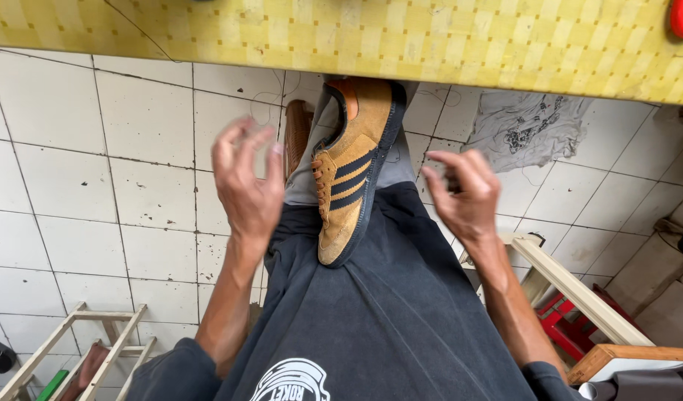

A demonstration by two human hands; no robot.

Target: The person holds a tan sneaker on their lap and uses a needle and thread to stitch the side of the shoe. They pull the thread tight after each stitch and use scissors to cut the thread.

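I look straight down and see my left hand (246,186) raised in the middle left of the frame, fingers spread and loosely curled, holding nothing. My right hand (466,194) hangs at the middle right, also empty, its fingers bent inward in a loose claw. Neither hand touches anything.

Between the two hands, at the centre of the frame, lies a tan suede sneaker with dark stripes, orange laces and a dark sole (352,167). It rests on my lap, on the grey cloth of my trousers, with its toe pointing toward the bottom of the frame and its heel up near the table edge. It lies tipped onto its side, so I see the striped flank and the edge of the sole. My left hand is just beside its laced side; my right hand is a little farther off on the sole side.

Just behind the sneaker and left of it, a second brown shoe (297,134) peeks out, mostly hidden.

Across the top of the frame runs a yellow checked tablecloth (401,37). The white tiled floor (133,186) fills the left side. A pale wooden rack (96,349) sits in the lower left corner, and a crumpled grey cloth (531,126) lies on the tiles at the upper right. My dark shirt (386,327) fills the bottom centre.
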